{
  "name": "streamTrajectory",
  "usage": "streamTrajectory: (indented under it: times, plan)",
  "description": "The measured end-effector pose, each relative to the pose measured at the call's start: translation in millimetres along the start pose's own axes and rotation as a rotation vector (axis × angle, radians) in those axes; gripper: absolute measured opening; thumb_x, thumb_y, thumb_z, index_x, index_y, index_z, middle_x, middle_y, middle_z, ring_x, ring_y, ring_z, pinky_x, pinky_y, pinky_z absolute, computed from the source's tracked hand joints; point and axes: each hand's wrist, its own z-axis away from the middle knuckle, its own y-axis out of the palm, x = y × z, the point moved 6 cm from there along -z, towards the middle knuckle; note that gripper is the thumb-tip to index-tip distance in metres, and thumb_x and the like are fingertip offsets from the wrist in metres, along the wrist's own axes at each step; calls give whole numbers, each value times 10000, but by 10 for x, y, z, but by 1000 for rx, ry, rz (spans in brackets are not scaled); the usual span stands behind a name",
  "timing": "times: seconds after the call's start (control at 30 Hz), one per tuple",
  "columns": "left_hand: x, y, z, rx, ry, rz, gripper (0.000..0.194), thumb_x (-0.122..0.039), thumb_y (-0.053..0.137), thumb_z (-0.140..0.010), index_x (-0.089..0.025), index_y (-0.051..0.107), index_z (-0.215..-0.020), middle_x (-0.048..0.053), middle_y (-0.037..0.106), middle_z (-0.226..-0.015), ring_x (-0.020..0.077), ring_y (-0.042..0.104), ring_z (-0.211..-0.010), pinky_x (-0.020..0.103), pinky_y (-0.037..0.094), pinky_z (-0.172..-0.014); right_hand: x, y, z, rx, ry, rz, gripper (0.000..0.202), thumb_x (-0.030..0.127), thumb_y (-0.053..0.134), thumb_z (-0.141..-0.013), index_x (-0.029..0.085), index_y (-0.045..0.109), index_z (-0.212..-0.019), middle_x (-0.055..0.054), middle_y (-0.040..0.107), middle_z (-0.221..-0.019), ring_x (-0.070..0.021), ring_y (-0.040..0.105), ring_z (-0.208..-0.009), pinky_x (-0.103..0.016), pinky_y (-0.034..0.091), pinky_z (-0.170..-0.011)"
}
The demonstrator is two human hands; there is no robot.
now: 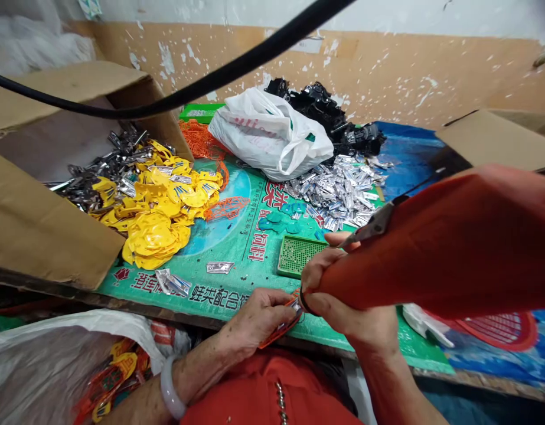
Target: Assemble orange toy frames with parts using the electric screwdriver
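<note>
left hand (258,319) sits at the near edge of the bench, fingers pinched around a small orange plastic piece with a silvery metal part (283,324) on it. it's held just over the table edge, right up against the other hand. there's a pale bangle (171,389) on that wrist.

right hand (343,295) is clenched around the narrow end of a big orange tool body (449,242), which fills most of the right side of the view. a metal clip or lever (373,225) runs along its top; can't tell exactly what the tool is.

on the green printed mat (237,236): a small green perforated tray (296,255) just beyond the hands, and a couple of loose metal blades (219,267) to the left. further left, a heap of yellow plastic pieces (159,215) spills out of a cardboard box (42,230), mixed with metal bits. at the back are a white plastic bag (272,133), a pile of black parts (329,115) and a heap of silver metal pieces (343,189). a black cable (237,65) crosses the top.
</note>
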Motion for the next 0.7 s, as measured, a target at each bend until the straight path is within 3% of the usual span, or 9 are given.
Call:
streamTrajectory:
  times: [0.2,0.3,0.53,0.7]
  plan:
    - [39,25,11,-46,-44,164,155,-235,659,-626,-105,693,-703,-7,586,-592,109,470,-568,226,322,-550,-41,-36,51,-18,-14,-25,505,150,734,-632,275,518,-1070,43,617,-703,-172,594,-636,-386,511,-701]
    - [5,35,42,-66,-51,157,133,-237,648,-613,-112,667,-655,-14,580,-578,90,436,-527,222,302,-527,-72,-22,65,-8,13,-61,435,163,731,-640,262,555,-1025,34,621,-703,-169,588,-625,-370,516,-645]
    - [-235,46,149,-89,-21,-107,262,-377,657,-655,-117,657,-691,-59,430,-528,74,310,-507,237,197,-504,-23,-122,32,-130,9,-213,178,124,710,-626,208,609,-746,29,582,-663,-143,570,-606,-325,510,-579]
    - [-285,49,164,-110,-42,-263,316,-417,639,-671,-108,662,-731,-33,473,-593,99,357,-566,244,243,-537,47,-275,-115,-270,-22,-212,122,117,721,-590,197,643,-640,22,594,-613,-151,587,-572,-278,482,-469]
